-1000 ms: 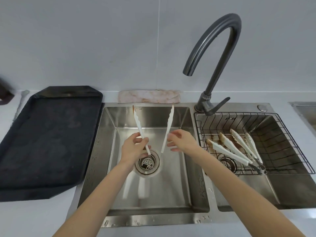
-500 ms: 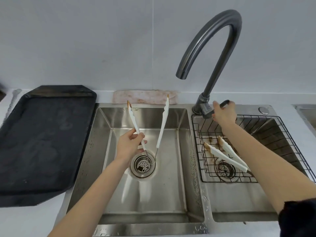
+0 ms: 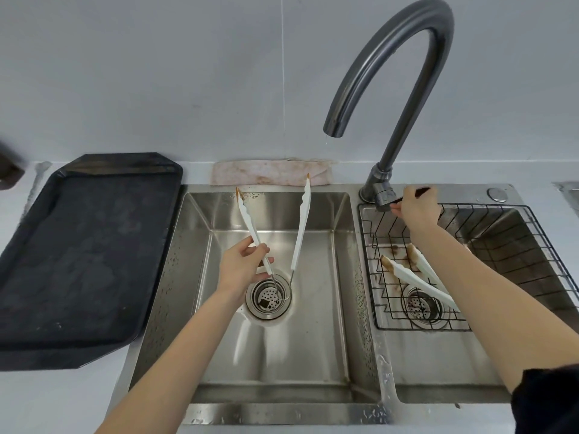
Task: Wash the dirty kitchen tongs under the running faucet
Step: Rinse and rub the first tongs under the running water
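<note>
Over the left sink basin, the left hand pinches 1 arm of the white tongs, which stand spread in a V above the drain, tips stained brown. In the right basin a wire rack holds more stained tongs, partly hidden by the right forearm. Farther back, the right hand curls its fingers round the faucet lever; 1 drop hangs under the spout. A black tray lies left, a stained cloth behind the sink.
</note>
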A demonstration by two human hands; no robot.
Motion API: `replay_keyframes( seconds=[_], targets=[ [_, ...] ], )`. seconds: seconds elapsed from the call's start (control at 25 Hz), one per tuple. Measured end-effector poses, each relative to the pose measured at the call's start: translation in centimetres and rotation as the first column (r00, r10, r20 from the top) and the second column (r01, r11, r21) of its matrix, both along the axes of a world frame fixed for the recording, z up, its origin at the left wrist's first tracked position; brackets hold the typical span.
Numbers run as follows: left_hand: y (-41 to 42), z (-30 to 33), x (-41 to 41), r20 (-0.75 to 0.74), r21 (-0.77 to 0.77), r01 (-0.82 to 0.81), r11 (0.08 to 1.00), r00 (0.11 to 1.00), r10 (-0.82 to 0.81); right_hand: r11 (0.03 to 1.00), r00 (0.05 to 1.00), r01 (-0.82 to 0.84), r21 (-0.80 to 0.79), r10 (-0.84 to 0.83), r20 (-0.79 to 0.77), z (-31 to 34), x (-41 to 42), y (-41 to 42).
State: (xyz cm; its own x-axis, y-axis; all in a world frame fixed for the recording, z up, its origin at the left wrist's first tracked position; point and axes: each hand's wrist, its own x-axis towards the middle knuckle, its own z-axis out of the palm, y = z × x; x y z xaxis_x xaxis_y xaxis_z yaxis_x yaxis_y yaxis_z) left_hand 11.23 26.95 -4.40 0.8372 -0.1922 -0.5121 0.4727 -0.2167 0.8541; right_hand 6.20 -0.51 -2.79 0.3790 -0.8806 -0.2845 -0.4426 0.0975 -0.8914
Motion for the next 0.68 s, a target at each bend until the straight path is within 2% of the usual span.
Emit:
replay_keyframes(
  seconds=[0.28, 0.4, 0.48, 0.52, 0.6, 0.68],
  targets=[
    [0.9, -0.3, -0.3, 0.000, 0.007, -0.014, 1.000, 1.000, 0.014, 1.000, 0.999, 0.014, 0.005, -0.014, 0.037, -0.1, -0.2, 0.5],
    [1.1, -0.8, -0.3, -0.003, 0.023, -0.015, 1.000, 1.000, 0.015, 0.973, 0.984, 0.080, 0.218, -0.112, 0.140, -0.3, -0.3, 1.8],
    [1.3, -1.2, -0.5, -0.015, 0.037, -0.009, 0.999, 1.000, 0.010, 0.927, 0.980, 0.025, 0.374, -0.096, 0.172, -0.6, -0.3, 4.3],
    [1.5, -1.4, -0.6, -0.027, 0.046, -0.005, 0.999, 1.000, 0.007, 0.893, 0.985, -0.046, 0.449, -0.035, 0.172, -0.9, -0.3, 6.1],
    [2.0, -2.0, -1.0, -0.053, 0.077, 0.004, 0.997, 0.999, 0.000, 0.777, 0.974, -0.211, 0.593, 0.118, 0.192, -1.8, -0.1, 9.7],
    [2.7, -2.5, -1.5, -0.071, 0.113, 0.019, 0.993, 0.997, -0.011, 0.667, 0.952, -0.306, 0.680, 0.211, 0.222, -3.0, 0.4, 12.7]
  ],
)
